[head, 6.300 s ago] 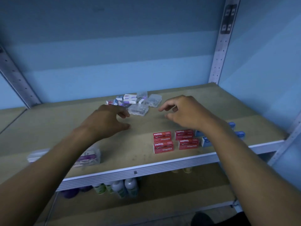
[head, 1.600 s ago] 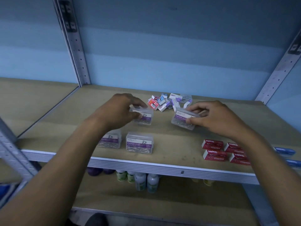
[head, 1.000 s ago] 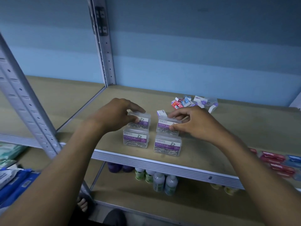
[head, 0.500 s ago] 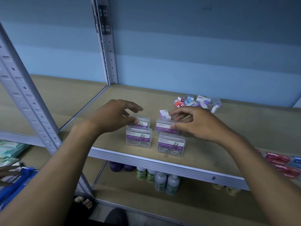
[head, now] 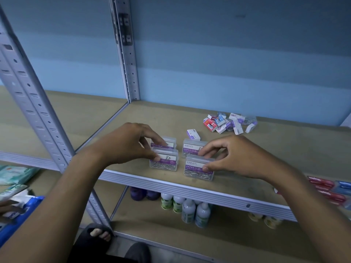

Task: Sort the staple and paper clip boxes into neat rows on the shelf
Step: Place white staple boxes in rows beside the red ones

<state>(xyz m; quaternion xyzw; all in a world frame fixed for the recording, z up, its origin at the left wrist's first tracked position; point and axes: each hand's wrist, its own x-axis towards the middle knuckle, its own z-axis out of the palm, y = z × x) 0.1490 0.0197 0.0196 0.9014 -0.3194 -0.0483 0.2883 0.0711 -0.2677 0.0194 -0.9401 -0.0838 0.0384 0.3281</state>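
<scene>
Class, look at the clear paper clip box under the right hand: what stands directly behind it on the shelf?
Behind the front-right box stands another clear paper clip box, with a small white box further back. The right hand hides part of both clear boxes.

The paper clip boxes (head: 164, 161) are clear glossy plastic with paper labels. The shelf (head: 266, 154) board looks matt wood, its front edge (head: 190, 190) ribbed pale metal.

paper clip boxes (head: 163, 161) front of shelf (head: 133, 118), small boxes (head: 228, 123) behind
</scene>
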